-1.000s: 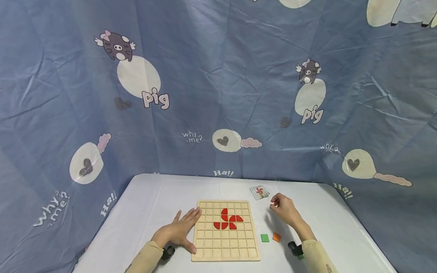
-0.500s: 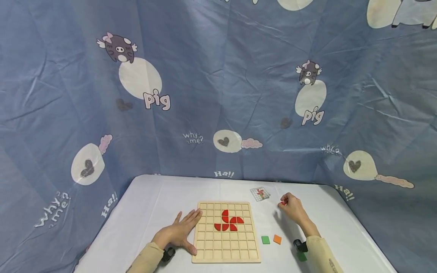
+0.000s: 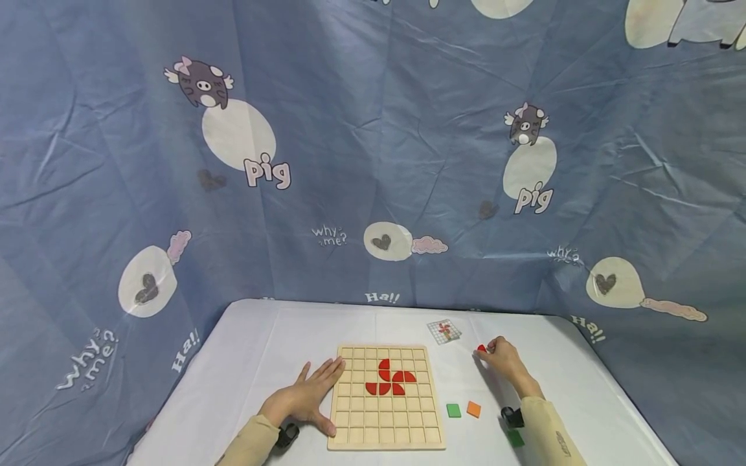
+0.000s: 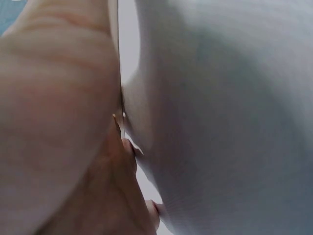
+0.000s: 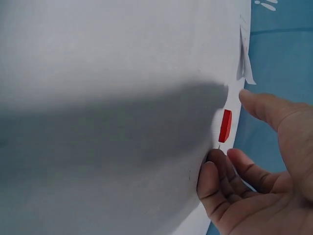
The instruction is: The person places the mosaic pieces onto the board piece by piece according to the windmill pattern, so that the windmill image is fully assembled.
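Note:
My left hand lies spread at the left side of a wooden grid board, its fingertips and thumb on the edge. Red curved pieces form a pinwheel in the board's cells. On the white table right of the board is a loose red piece. My right hand is over it. In the right wrist view, the red piece shows in the gap between the thumb and the loosely bent fingers, apart from both. The left wrist view shows mostly palm and shadow.
A picture card with a pinwheel on a grid lies behind the board's right corner. A green square and an orange square lie right of the board. Another green piece is near the right wrist. A blue printed curtain surrounds the table.
My right hand shifted right, away from the card, and its fingers parted from the red piece, which now shows on the table. My left hand stayed on the board.

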### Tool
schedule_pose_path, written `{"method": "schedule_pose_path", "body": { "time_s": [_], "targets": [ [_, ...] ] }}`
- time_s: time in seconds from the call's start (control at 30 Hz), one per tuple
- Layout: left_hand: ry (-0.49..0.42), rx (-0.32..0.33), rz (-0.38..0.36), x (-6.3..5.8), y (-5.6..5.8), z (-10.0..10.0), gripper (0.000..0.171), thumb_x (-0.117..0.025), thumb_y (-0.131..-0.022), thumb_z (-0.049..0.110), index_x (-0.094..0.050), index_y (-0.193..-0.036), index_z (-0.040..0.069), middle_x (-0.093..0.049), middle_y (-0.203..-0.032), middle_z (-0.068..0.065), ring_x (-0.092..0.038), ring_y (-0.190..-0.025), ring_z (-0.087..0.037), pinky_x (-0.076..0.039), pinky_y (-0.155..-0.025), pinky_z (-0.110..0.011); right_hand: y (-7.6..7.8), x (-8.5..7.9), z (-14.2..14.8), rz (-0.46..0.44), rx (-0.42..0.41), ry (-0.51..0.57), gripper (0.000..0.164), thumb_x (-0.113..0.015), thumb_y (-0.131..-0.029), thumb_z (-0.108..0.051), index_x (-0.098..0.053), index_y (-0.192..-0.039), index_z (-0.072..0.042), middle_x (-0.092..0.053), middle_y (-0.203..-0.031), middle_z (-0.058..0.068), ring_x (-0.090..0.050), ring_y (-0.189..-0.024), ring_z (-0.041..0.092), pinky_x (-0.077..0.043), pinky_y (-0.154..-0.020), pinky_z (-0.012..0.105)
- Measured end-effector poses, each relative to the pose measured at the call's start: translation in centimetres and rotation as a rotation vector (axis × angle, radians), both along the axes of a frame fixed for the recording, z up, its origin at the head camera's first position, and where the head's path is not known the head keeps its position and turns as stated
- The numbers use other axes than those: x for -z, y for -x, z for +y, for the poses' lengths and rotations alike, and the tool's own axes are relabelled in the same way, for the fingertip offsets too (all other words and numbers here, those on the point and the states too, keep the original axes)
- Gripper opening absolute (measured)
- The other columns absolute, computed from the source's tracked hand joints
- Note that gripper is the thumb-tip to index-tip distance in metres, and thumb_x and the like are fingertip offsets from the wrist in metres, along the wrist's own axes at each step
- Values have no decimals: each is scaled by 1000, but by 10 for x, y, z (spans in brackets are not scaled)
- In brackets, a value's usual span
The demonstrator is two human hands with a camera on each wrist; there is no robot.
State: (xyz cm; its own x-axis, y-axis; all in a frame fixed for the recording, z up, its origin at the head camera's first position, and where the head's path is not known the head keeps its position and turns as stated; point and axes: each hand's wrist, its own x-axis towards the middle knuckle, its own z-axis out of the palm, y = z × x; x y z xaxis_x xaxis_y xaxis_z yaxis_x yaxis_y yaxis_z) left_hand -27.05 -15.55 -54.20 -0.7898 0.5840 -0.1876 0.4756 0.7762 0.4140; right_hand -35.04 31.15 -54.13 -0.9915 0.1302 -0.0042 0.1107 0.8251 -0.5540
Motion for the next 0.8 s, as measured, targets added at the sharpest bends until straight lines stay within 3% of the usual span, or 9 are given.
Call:
{"method": "schedule_pose_path", "body": {
  "time_s": [0.43,0.8],
  "targets": [
    [23,-1,2,3,2,1,136,-74,-55,70,-7,-155,7,-4,-164,-12,-5,-151,-34,1,-116,-66,3,4,-3,42,10,-53,27,-71,-84,-17,-57,-92,5,-57,-80,12,-53,-73,23,-45,-65,35],
    [28,7,23,1,0,-1,135,-74,-56,70,-8,-155,5,-5,-163,-13,-7,-150,-35,0,-116,-67,2,8,-1,42,10,-21,24,-71,-83,-12,-59,-94,6,-60,-83,13,-55,-74,23,-49,-67,38]
  ]
}}
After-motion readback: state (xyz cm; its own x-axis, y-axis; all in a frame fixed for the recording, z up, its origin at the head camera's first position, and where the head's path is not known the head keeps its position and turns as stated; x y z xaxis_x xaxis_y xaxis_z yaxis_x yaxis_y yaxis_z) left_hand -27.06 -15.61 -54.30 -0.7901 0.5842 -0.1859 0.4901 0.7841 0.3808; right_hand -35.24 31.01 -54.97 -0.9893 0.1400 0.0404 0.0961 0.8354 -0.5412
